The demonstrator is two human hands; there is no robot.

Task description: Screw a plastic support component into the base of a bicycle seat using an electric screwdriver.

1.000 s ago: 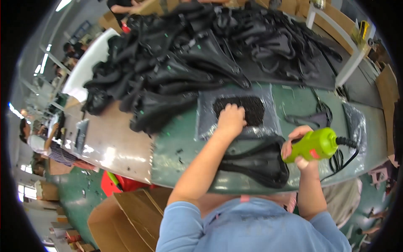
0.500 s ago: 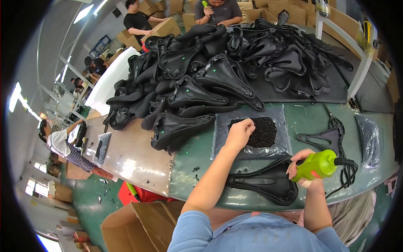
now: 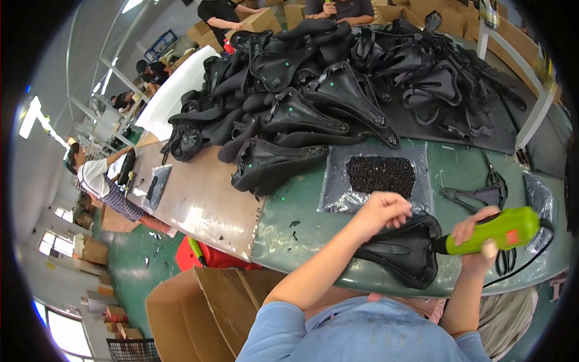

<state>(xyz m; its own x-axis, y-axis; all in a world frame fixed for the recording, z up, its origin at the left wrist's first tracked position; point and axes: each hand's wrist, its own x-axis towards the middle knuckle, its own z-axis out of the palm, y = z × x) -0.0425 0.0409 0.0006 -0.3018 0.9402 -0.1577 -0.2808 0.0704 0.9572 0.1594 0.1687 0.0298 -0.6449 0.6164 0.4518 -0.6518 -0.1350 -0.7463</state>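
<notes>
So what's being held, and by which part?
The right hand holds the green power tool by its front half; whether the left hand holds anything is unclear.

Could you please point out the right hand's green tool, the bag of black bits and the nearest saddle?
Green tool (image 3: 520, 228): head view, body.
Bag of black bits (image 3: 336, 178): head view, left margin.
Nearest saddle (image 3: 419, 258): head view, wide end.

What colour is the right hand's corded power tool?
The corded power tool is mostly lime green; head view.

A factory workshop, shown by heaped black saddles (image 3: 310, 114), a green power tool (image 3: 494, 232), cardboard boxes (image 3: 257, 21) and co-workers (image 3: 96, 176).
</notes>
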